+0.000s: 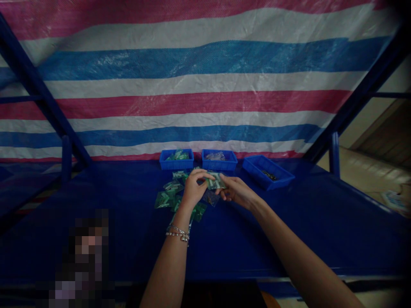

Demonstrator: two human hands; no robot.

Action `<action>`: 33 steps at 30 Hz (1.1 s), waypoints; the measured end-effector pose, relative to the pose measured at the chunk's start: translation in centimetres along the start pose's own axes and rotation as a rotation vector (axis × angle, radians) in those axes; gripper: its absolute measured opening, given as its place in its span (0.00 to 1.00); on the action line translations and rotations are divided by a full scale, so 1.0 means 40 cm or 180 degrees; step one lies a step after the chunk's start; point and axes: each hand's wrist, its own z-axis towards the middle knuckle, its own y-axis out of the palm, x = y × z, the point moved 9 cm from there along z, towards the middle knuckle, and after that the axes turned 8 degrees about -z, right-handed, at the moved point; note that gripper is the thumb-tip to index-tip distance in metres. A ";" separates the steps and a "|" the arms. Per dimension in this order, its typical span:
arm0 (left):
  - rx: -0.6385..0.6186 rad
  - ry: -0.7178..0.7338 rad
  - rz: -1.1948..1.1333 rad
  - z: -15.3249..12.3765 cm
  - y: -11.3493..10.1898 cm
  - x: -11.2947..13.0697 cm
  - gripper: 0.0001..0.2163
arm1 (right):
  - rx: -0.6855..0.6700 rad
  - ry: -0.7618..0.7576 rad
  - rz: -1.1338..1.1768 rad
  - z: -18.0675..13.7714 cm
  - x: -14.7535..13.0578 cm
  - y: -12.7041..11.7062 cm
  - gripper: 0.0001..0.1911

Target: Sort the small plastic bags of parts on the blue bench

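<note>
Between my two hands is a small clear plastic bag with green and white contents [215,181], raised a little above the blue table [244,239]. My left hand [195,184] pinches its left edge between thumb and fingers. On the right edge, my right hand [236,190] grips with thumb and fingers, its other fingers curled beneath. Under the hands lies another small clear bag with dark pieces [211,198]. Several green-tinted bags [165,199] are spread left of and below my left hand, partly hidden by that wrist.
Along the back stand a blue bin of green bags [176,164], a blue bin of clear bags [219,164] and an angled blue bin [272,185] with small dark metallic pieces. A striped tarp [205,102] hangs behind, between slanted blue posts. A blurred patch covers the lower left.
</note>
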 end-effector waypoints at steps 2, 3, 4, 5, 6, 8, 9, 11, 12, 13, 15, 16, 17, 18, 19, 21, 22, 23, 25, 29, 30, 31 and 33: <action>-0.0023 0.0005 -0.0004 -0.001 0.003 0.001 0.10 | -0.0010 -0.0074 -0.0022 -0.001 -0.002 -0.001 0.16; -0.0036 0.0026 -0.0045 0.000 0.004 0.003 0.10 | 0.0018 -0.0110 -0.0023 0.000 -0.003 -0.005 0.15; -0.0039 0.0038 -0.0104 0.000 0.005 0.005 0.11 | 0.0055 -0.0144 -0.0019 0.002 -0.003 -0.010 0.14; -0.0040 0.0018 -0.0174 0.000 0.006 0.005 0.13 | 0.0099 -0.0175 -0.0013 0.004 -0.003 -0.015 0.13; -0.0040 -0.0047 -0.0255 0.000 0.006 0.003 0.14 | 0.0147 -0.0203 -0.0009 0.006 -0.003 -0.021 0.13; -0.0042 -0.0290 -0.0425 -0.002 0.009 -0.009 0.15 | 0.0245 -0.0249 -0.0014 0.009 -0.003 -0.031 0.13; -0.0033 -0.0431 -0.0499 -0.003 0.010 -0.016 0.15 | 0.0298 -0.0268 -0.0018 0.011 -0.003 -0.036 0.12; -0.0017 -0.0656 -0.0578 -0.007 0.013 -0.028 0.15 | 0.0417 -0.0301 -0.0013 0.012 -0.005 -0.044 0.12; -0.0015 -0.0734 -0.0577 -0.009 0.015 -0.033 0.16 | 0.0470 -0.0320 -0.0006 0.012 -0.006 -0.048 0.12; -0.0020 -0.0799 -0.0554 -0.010 0.017 -0.038 0.16 | 0.0515 -0.0338 0.0001 0.011 -0.007 -0.050 0.12; -0.0072 -0.0896 -0.0537 -0.012 0.025 -0.049 0.15 | 0.0578 -0.0380 0.0002 0.010 -0.010 -0.053 0.12; -0.0123 -0.0932 -0.0563 -0.013 0.030 -0.054 0.14 | 0.0597 -0.0401 -0.0008 0.009 -0.012 -0.053 0.12; -0.0178 -0.0953 -0.0598 -0.014 0.035 -0.058 0.13 | 0.0615 -0.0419 -0.0022 0.009 -0.013 -0.054 0.11; -0.0227 -0.0961 -0.0629 -0.014 0.039 -0.061 0.11 | 0.0628 -0.0432 -0.0038 0.008 -0.014 -0.054 0.11; -0.0273 -0.0960 -0.0653 -0.014 0.042 -0.063 0.10 | 0.0641 -0.0443 -0.0055 0.008 -0.015 -0.054 0.11; -0.0319 -0.0934 -0.0681 -0.013 0.045 -0.065 0.10 | 0.0635 -0.0446 -0.0089 0.007 -0.016 -0.053 0.11; -0.0322 -0.0913 -0.0704 -0.013 0.045 -0.065 0.09 | 0.0625 -0.0446 -0.0107 0.007 -0.016 -0.053 0.11; -0.0326 -0.0896 -0.0742 -0.012 0.045 -0.065 0.09 | 0.0622 -0.0452 -0.0123 0.007 -0.017 -0.052 0.11; -0.0343 -0.0869 -0.0823 -0.011 0.048 -0.065 0.09 | 0.0612 -0.0467 -0.0158 0.006 -0.018 -0.052 0.12; -0.0376 -0.0805 -0.0831 -0.010 0.052 -0.066 0.08 | 0.0560 -0.0489 -0.0214 0.009 -0.016 -0.050 0.12; -0.0380 -0.0792 -0.0820 -0.009 0.052 -0.068 0.08 | 0.0554 -0.0488 -0.0234 0.010 -0.015 -0.050 0.12; -0.0383 -0.0783 -0.0816 -0.009 0.052 -0.069 0.08 | 0.0557 -0.0487 -0.0256 0.011 -0.014 -0.050 0.13; -0.0391 -0.0772 -0.0809 -0.008 0.051 -0.072 0.09 | 0.0562 -0.0484 -0.0302 0.013 -0.012 -0.051 0.14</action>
